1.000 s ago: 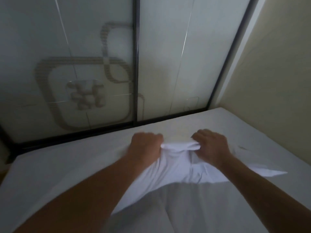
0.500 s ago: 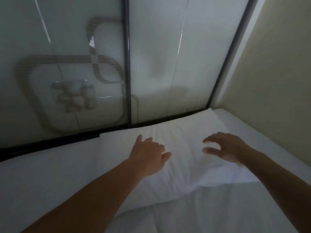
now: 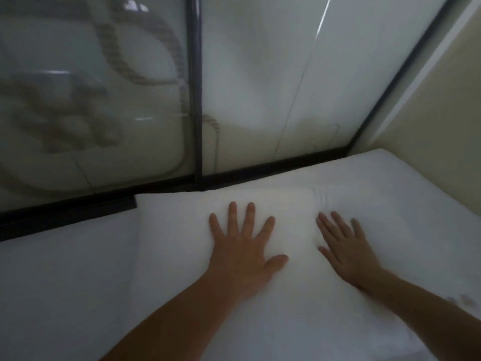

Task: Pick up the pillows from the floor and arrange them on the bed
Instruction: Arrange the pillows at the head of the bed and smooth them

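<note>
A white pillow (image 3: 182,230) lies flat on the white bed (image 3: 52,282), its far edge against the dark frame at the head of the bed. My left hand (image 3: 244,246) rests palm down on the middle of the pillow with its fingers spread. My right hand (image 3: 346,246) lies flat on the pillow just to the right, fingers spread too. Neither hand holds anything. No other pillow is in view, and the floor is out of sight.
Frosted glass sliding panels (image 3: 260,87) with a dark frame (image 3: 194,100) stand right behind the bed. A beige wall (image 3: 442,113) closes in on the right side. Bare sheet lies to the left of the pillow.
A second ago both hands gripped the pillow's edge above the bed. They let it go at the head of the bed and now press flat on it with spread fingers.
</note>
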